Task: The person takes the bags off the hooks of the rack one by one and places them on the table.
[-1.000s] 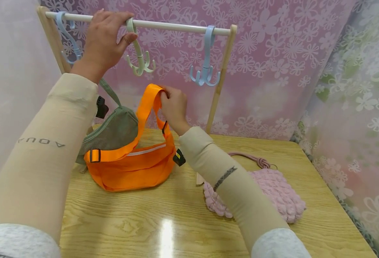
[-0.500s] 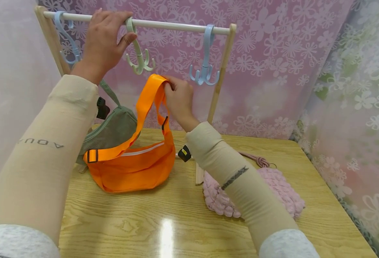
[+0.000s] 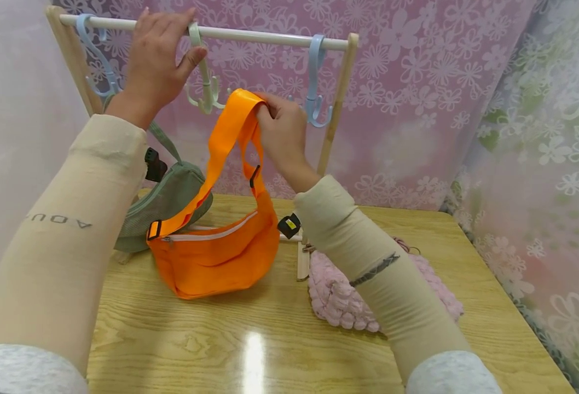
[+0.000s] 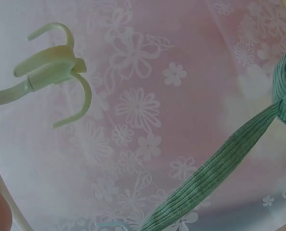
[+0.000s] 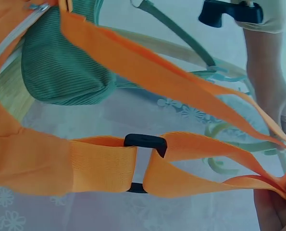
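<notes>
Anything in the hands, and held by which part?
Right hand: orange bag, held by the top of its strap. Left hand: at the rail beside the green hook; can't tell whether it grips either.

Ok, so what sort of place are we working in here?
Probably an indoor tabletop set-up, though I can't tell what room: a wooden table, a flowery backdrop behind it, and a rack with hooks standing on the table.

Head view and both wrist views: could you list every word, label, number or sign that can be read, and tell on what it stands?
"AQU", upside down, on the left arm sleeve; further letters unclear.
Right arm sleeve: dark marking, too foreshortened to read.
Black camera at the right wrist: yellow mark, too small to read.
Wrist views: none readable.
</notes>
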Demonstrator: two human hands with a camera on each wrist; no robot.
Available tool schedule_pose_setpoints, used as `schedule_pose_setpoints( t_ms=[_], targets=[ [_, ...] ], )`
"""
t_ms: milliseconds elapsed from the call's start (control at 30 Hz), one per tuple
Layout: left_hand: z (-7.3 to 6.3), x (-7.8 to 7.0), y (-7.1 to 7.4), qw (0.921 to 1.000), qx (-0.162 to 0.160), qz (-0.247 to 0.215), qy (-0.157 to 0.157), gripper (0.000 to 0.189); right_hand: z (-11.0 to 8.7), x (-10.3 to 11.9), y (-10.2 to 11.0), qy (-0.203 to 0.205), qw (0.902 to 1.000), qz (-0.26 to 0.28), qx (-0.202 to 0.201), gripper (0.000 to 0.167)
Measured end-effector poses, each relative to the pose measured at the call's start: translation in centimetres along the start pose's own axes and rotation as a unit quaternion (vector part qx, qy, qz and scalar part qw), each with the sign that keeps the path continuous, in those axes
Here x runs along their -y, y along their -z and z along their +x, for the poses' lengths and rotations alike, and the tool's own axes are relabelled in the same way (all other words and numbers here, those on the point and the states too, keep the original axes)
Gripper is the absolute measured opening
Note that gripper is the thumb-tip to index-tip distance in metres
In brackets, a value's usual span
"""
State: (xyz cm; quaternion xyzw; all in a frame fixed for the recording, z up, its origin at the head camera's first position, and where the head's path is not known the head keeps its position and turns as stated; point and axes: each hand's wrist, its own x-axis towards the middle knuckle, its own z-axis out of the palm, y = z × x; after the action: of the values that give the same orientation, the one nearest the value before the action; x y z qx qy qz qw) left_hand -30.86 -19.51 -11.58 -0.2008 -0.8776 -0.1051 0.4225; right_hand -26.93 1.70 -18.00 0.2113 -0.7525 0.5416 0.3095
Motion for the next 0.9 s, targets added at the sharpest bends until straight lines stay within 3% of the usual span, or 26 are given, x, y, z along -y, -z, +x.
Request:
schedule_pose_setpoints(
  t_ms=[100, 167, 300, 433, 633, 733, 900],
  targets=[
    [-0.4, -0.2, -0.1, 0.9997, -0.022, -0.014, -0.001, 0.060, 0.0, 0.4, 0.4, 0.000, 1.0000, 0.009, -0.002, 0.024],
    [-1.0, -0.7, 0.0, 0.9979, -0.053, -0.036, -0.005, 0.062, 0.0, 0.6, 0.7, -0.003, 0.9999, 0.015, -0.004, 0.025],
    [-3.2, -2.2, 0.2, 0.9890, -0.106, -0.101, -0.025, 0.065, -0.2, 1.0, 1.4, -0.004, 0.9997, 0.021, -0.008, 0.025],
    [-6.4, -3.4, -0.2, 0.9782, -0.118, -0.167, -0.036, 0.074, -0.4, 1.4, 2.3, -0.008, 0.9998, 0.017, -0.009, 0.024],
    [-12.7, -5.7, -2.2, 0.9548, -0.145, -0.258, 0.029, 0.095, -0.6, 2.0, 3.4, -0.013, 0.9992, -0.011, -0.036, 0.023],
    [-16.3, -6.6, -3.7, 0.9565, -0.101, -0.267, 0.063, 0.095, -0.7, 2.3, 3.7, -0.006, 0.9991, 0.002, -0.042, 0.023],
    [-20.4, -7.2, -5.6, 0.9571, 0.032, -0.252, 0.139, 0.095, -0.5, 2.9, 3.9, 0.002, 0.9977, 0.052, -0.043, 0.022]
  ],
)
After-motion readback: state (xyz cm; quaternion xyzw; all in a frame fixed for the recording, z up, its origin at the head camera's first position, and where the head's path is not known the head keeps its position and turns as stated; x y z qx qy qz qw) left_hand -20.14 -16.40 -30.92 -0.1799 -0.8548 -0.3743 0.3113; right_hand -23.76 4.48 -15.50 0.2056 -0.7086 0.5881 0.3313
